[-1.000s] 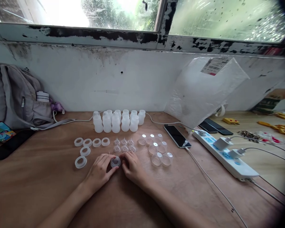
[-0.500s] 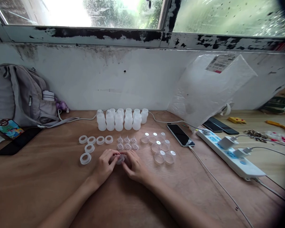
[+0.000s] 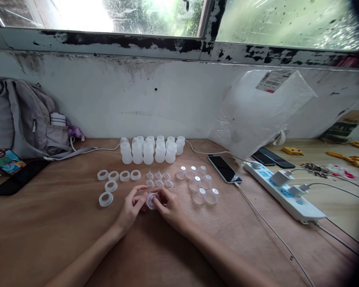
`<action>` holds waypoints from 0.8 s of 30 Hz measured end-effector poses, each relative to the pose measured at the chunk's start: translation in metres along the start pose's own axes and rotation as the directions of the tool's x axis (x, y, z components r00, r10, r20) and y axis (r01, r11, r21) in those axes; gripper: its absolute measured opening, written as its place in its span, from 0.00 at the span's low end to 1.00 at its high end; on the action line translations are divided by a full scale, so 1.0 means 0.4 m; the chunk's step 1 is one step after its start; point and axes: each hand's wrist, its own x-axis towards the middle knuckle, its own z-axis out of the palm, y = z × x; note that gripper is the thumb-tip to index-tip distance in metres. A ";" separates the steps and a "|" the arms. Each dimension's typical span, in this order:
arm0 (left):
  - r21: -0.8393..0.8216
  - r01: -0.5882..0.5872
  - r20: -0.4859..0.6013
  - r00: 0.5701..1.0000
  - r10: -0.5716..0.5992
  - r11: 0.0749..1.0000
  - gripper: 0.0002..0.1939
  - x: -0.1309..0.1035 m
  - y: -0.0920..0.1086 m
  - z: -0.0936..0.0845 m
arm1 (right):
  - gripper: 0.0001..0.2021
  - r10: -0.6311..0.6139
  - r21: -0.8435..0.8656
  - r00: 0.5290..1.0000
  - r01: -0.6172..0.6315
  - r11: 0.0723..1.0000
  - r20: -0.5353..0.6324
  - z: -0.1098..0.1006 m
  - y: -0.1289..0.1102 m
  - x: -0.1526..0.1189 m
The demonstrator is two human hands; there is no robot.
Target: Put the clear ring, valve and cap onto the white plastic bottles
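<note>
Clear ring, now tipped up on edge with its round face turned toward the camera. Lay flat on the counter a second ago; was mostly covered by both hands half a second later. Now shows much more of its rim and opening. Held from both sides, close in front of the body, over the middle of the counter; cannot tell whether touching the wood below. Pinched at its left side by the left fingers, bent and nearly closed, with thumb and index near together. Gripped at right by the right fingers, curled over the top rim, with the thumb now reaching into the opening.

Sits nearer the body than the clear teats, left as before in two short rows just beyond the hands. Lies to the right of the loose rings and to the left of the clear caps, both unchanged in layout. Stands well apart from the frosted bottles, still grouped upright near the wall, and from the phone, still plugged into its cable
</note>
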 end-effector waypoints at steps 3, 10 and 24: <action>0.119 0.012 0.012 1.000 -0.013 0.993 0.21 -0.004 0.002 -0.001 | 0.07 0.049 0.037 0.998 -0.048 0.998 -0.045 0.004 -0.005 0.002; 0.274 -0.055 -0.031 0.997 0.066 0.960 0.14 -0.004 -0.002 0.001 | 0.08 0.069 0.095 0.998 -0.068 0.993 -0.012 0.009 -0.006 0.001; 0.418 -0.113 -0.026 0.990 0.136 0.901 0.06 0.002 -0.011 0.000 | 0.03 0.145 0.159 0.989 -0.145 0.977 0.009 0.031 -0.002 0.000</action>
